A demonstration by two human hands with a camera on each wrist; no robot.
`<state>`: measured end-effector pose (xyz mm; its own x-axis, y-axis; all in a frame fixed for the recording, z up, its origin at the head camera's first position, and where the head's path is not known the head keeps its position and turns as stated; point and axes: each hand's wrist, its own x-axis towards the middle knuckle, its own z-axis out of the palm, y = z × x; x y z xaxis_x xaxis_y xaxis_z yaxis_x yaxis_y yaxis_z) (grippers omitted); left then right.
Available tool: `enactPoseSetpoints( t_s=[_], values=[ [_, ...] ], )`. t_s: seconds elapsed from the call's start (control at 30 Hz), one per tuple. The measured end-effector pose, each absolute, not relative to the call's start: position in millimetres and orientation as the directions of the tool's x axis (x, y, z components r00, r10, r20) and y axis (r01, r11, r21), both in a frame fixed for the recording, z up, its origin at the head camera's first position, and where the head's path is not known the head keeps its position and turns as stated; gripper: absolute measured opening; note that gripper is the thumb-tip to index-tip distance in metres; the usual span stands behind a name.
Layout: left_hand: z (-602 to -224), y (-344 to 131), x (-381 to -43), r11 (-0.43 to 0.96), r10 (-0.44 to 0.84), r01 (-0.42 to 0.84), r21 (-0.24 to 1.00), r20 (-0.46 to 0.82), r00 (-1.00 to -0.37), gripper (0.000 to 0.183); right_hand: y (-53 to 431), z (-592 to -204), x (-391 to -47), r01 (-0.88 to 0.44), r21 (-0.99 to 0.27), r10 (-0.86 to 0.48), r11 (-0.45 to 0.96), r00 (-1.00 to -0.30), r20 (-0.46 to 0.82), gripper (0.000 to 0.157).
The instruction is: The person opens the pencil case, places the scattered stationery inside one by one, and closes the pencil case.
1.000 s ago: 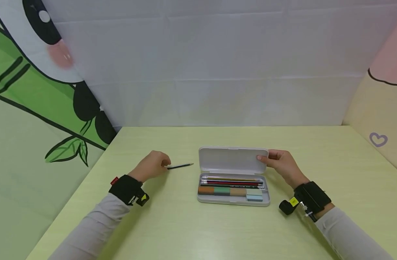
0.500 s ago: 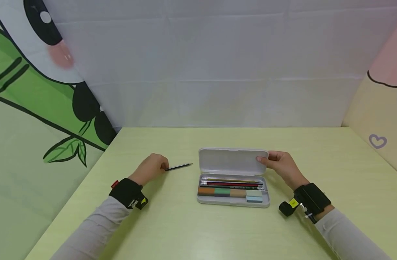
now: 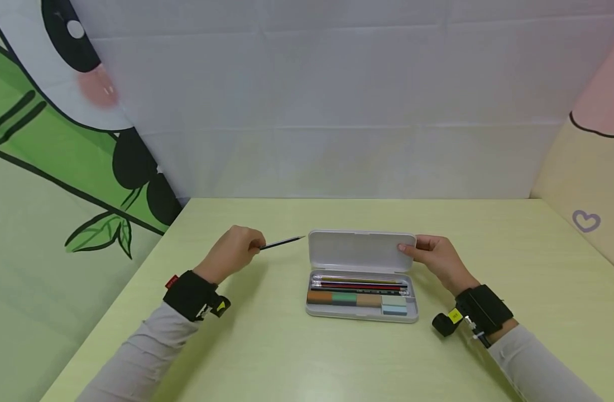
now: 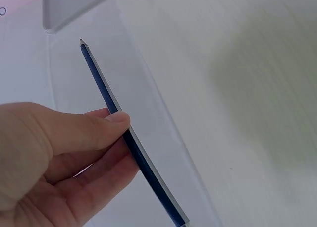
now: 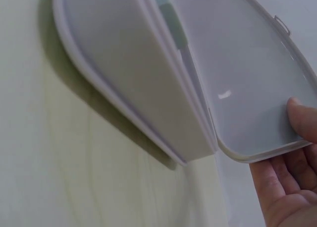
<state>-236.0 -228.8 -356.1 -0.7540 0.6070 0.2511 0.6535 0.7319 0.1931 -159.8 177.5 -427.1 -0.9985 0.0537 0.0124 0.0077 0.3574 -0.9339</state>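
My left hand (image 3: pixel 231 251) pinches a dark pencil (image 3: pixel 283 243) between thumb and fingers, raised over the table left of the pencil case. In the left wrist view the pencil (image 4: pixel 148 167) shows dark blue and silver sides, its pointed end toward the case lid (image 4: pixel 74 6). The white pencil case (image 3: pixel 362 317) lies open on the table, lid (image 3: pixel 357 250) upright at the back. At the lid's right edge my right hand (image 3: pixel 437 259) grips it, thumb on the inner face and fingers behind. Inside lie several pencils (image 3: pixel 359 285) and an eraser-like pale blue block (image 3: pixel 394 305).
Orange, green and tan blocks (image 3: pixel 344 298) lie in a row along the case's front compartment. The light wooden table (image 3: pixel 307 363) runs back to a white cloth backdrop (image 3: pixel 307 111), with printed panels on both sides.
My left hand has lifted the pencil off the table, its tip rising toward the case lid. The right hand keeps hold of the lid in the same place.
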Motion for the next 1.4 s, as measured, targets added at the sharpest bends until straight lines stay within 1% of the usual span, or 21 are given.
enactPoseSetpoints(
  t_s=[0.2, 0.63, 0.9, 1.03, 1.4],
  values=[
    [-348, -215, -233, 0.718, 0.61, 0.669, 0.19, 0.292, -0.737, 0.014, 185, -425, -170, 0.001, -0.937, 0.032, 0.35, -0.999, 0.011, 0.055],
    [-336, -189, -238, 0.734, 0.577, 0.652, 0.189, 0.332, -0.746, 0.016, 198, -422, -187, -0.022, -0.941, -0.005, 0.339, -1.0, 0.021, 0.054],
    [-332, -174, -238, 0.727, 0.579, 0.66, 0.19, 0.349, -0.737, 0.015, 204, -420, -196, -0.017, -0.938, -0.017, 0.346, -1.0, 0.012, 0.054],
    [-331, -170, -239, 0.723, 0.584, 0.665, 0.186, 0.348, -0.733, 0.015, 204, -419, -195, -0.026, -0.938, -0.019, 0.346, -1.0, 0.02, 0.053],
    [-328, -152, -238, 0.691, 0.635, 0.705, 0.159, 0.332, -0.697, 0.013, 203, -419, -195, -0.017, -0.936, -0.016, 0.351, -1.0, 0.012, 0.053]
  ],
)
